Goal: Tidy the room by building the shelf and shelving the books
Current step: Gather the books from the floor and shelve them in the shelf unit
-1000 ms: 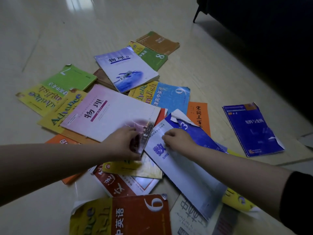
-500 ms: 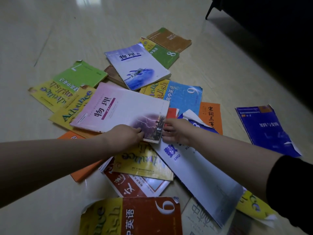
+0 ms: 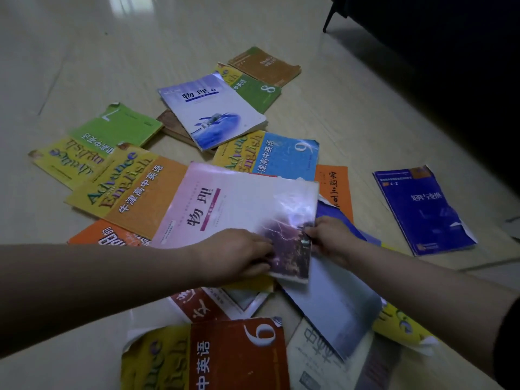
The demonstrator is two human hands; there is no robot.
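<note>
A pink physics textbook [image 3: 233, 204] with a lightning picture lies on top of a scattered pile of books on the floor. My left hand [image 3: 236, 256] grips its near edge, fingers curled over the cover. My right hand [image 3: 327, 239] pinches the book's near right corner. Under it lies a white-and-blue maths book [image 3: 334, 299]. An orange-and-yellow Advance English book [image 3: 132, 190] sits to the left, partly under the pink one.
Several more textbooks are spread over the pale floor [image 3: 112, 52]: a blue-white physics book [image 3: 211, 111], a green book [image 3: 118, 128], a blue one apart at the right [image 3: 422, 209], a red "6" book [image 3: 236, 356] nearest me. Dark furniture [image 3: 436, 38] fills the top right.
The pink physics book has slid right and towards me over the maths book. My right hand left the maths book and took the pink book's corner; my left hand kept its hold.
</note>
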